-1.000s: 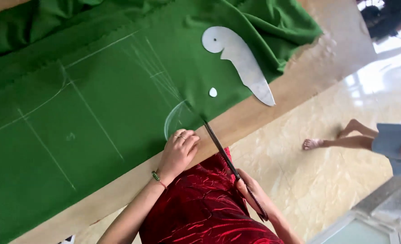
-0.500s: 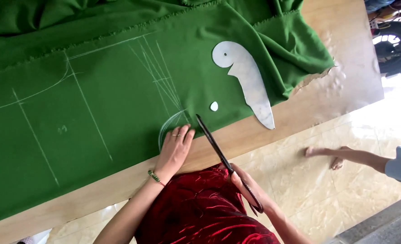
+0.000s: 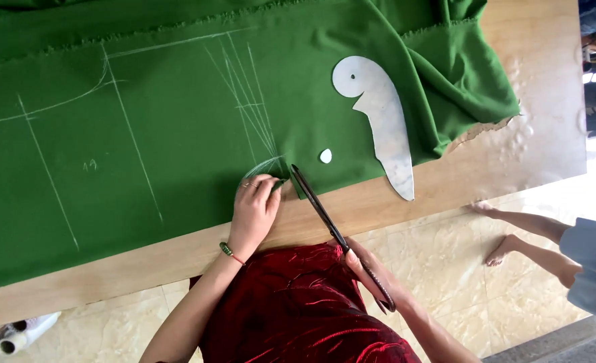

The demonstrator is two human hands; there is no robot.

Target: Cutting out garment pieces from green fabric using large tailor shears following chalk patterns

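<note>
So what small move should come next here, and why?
Probably close the scissors for a short snip along the curved chalk line. Their tips sit at the green fabric's edge beside that curve, the right hand grips the handles, and the left hand presses the cloth flat right beside the blades.

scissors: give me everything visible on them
The scissors are long and dark, like metal tailor's shears. They lie slanted across the wooden table edge, the blade tip at the green fabric hem beside the left hand. The right hand grips the handles; blades look nearly closed.
</note>
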